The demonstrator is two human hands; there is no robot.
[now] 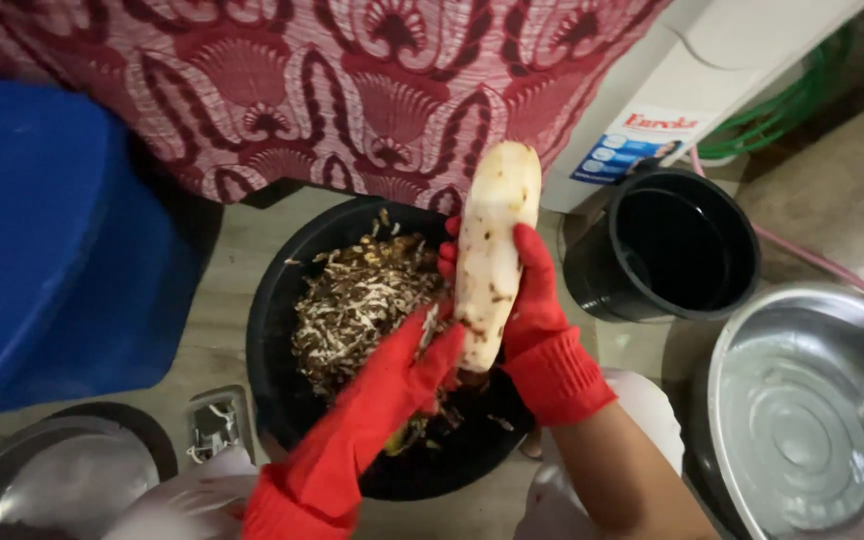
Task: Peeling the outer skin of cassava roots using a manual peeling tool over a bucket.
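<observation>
The root (490, 250), long, pale and mostly peeled with a few brown spots left, is held upright over the basin (274, 330), its blunt top near the patterned cloth (352, 90) and its lower end just above the heap of peelings (357, 300). The right hand (537, 300), in a red glove, has its grip closed around the root's middle from the far side, fingertips showing at the left edge. The left hand (407, 370), also gloved in red, meets the root's lower end; its grip looks closed, probably on a small peeler or blade, but the tool itself is too hidden to tell. The root looks stiff and fairly heavy for its size, and the peeled surface is likely wet and slippery, so a hold round the thick middle, as now, seems the safest; the tapering lower end would slide out of a grip more easily. The basin is black, round and wide, so scraps have plenty of room to fall inside its rim. To the right stands an empty black bucket (672, 250), just beside the basin, and nearer the person a steel bowl (812, 420), also empty. A white appliance (672, 90) stands behind the bucket. On the left a blue drum (42, 240) crowds the floor, with a steel lid (52, 480) at bottom left. Open room is mostly above the basin; sideways the vessels hem it in.
</observation>
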